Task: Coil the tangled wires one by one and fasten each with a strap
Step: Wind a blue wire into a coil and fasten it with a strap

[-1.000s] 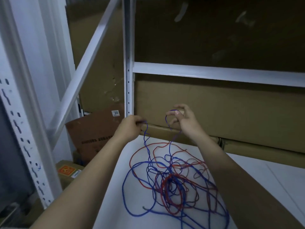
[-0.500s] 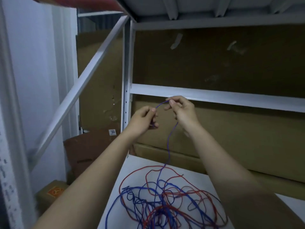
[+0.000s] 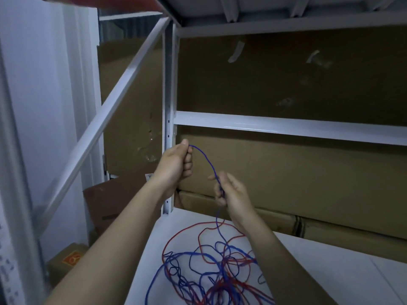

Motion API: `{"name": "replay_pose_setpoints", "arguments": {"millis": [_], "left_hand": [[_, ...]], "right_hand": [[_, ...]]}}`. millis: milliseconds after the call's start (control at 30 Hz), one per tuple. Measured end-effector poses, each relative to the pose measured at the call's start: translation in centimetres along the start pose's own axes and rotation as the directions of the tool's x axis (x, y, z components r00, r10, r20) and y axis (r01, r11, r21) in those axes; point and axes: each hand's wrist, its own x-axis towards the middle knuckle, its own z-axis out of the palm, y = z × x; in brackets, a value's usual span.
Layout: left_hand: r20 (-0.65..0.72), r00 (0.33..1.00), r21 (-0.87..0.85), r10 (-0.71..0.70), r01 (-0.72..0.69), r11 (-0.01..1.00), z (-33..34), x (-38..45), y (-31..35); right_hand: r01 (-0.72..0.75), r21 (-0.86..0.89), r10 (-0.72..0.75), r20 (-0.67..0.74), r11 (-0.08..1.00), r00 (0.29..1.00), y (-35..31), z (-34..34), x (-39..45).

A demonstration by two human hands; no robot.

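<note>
A tangle of blue and red wires (image 3: 211, 269) lies on the white shelf surface (image 3: 330, 271) below my arms. One blue wire (image 3: 206, 160) rises out of the heap. My left hand (image 3: 176, 166) is raised in a fist, gripping that wire's upper end beside the white upright post. The wire arcs down from it to my right hand (image 3: 231, 192), which is lower and pinches the same wire between its fingers. Below the right hand the wire drops straight into the heap. No strap is visible.
The white upright post (image 3: 168, 119) and a diagonal brace (image 3: 105, 111) stand at the left. A white crossbar (image 3: 286, 128) runs across the back in front of large cardboard boxes (image 3: 297, 172). A brown carton (image 3: 103, 205) leans beyond the shelf's left edge, above a small box (image 3: 68, 258).
My hands were close together at the wire's end. Now the left has stayed high while the right has slid down the blue wire, leaving a stretch between them. The view tilted up since 1 s ago.
</note>
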Motion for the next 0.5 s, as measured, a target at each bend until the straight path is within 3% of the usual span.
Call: {"name": "replay_pose_setpoints", "arguments": {"millis": [100, 167, 300, 433, 500], "left_hand": [[0.051, 0.999, -0.067, -0.008, 0.011, 0.998, -1.2, 0.5, -0.5], [0.111, 0.993, -0.049, -0.040, 0.046, 0.998, -1.9, 0.6, -0.7], [0.202, 0.976, -0.193, -0.081, 0.120, 0.974, -2.0, 1.4, -0.4], [0.213, 0.977, -0.204, -0.024, 0.069, 0.977, -1.7, 2.1, 0.7], [0.228, 0.973, -0.143, 0.013, 0.020, 0.989, -1.5, 2.2, 1.6]], "right_hand": [[-0.021, -0.078, 0.022, 0.018, 0.997, 1.000, 1.4, 0.6, -1.5], [0.010, -0.180, -0.021, -0.058, 0.984, 0.998, 1.2, 0.8, -0.9], [0.079, -0.411, -0.172, -0.194, 0.908, 0.966, -1.6, 1.4, 3.7], [0.070, -0.575, -0.299, -0.313, 0.815, 0.901, -6.5, 2.4, 7.8], [0.161, -0.613, -0.454, -0.359, 0.773, 0.815, -9.8, 3.0, 8.8]]}}
